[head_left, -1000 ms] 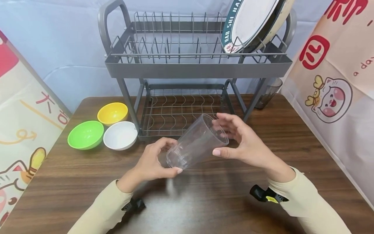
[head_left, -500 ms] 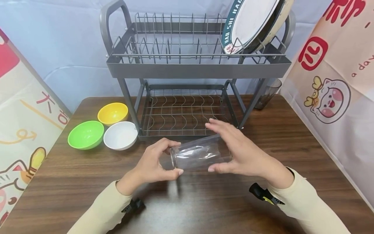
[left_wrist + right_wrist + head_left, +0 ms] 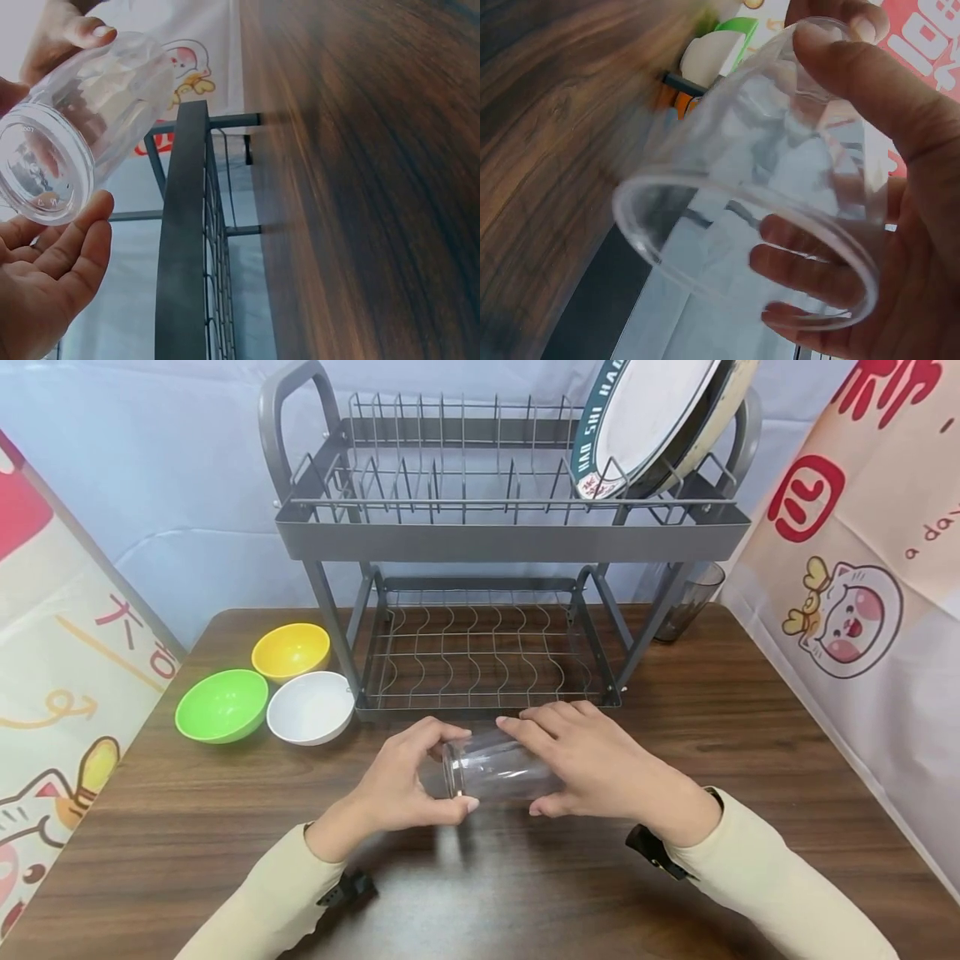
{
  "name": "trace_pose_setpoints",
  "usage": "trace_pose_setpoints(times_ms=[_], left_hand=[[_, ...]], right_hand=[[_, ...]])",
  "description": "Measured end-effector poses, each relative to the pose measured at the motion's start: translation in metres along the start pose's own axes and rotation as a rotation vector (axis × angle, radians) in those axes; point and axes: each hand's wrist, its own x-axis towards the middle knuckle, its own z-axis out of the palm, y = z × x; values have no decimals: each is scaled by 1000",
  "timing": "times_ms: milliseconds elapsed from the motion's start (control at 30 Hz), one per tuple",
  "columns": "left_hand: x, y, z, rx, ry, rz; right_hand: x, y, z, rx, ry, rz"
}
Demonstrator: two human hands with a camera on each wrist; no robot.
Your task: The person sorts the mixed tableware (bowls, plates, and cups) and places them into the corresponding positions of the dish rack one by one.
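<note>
A clear plastic cup (image 3: 498, 768) is held on its side above the table, in front of the rack's lower tier. Its base is toward my left hand (image 3: 408, 777), whose thumb and fingers grip the base end. In the left wrist view the round base (image 3: 45, 161) of the cup faces the camera. My right hand (image 3: 592, 764) lies round the mouth end, hiding much of it in the head view. In the right wrist view the open rim (image 3: 742, 195) faces the camera, with the thumb (image 3: 877, 90) along one side and the fingers behind the clear wall.
A grey two-tier dish rack (image 3: 510, 542) stands behind the hands, with plates (image 3: 645, 427) upright at its top right. Green (image 3: 222, 706), yellow (image 3: 291, 652) and white (image 3: 311, 708) bowls sit left of it. A dark transparent cup (image 3: 688, 602) stands at the back right.
The cup has tipped from a slant to nearly level, its mouth end coming down to the right. My right hand has moved down and left, closing round it. The left hand stays nearly still.
</note>
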Motion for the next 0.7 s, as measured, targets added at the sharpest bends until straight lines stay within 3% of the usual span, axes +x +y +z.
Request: trace_pose_setpoints(times_ms=[500, 700], left_hand=[[1, -1, 0, -36, -4, -45], [0, -3, -5, -72, -69, -48]], right_hand=[[4, 2, 4, -39, 59, -24], [3, 2, 2, -29, 67, -23]])
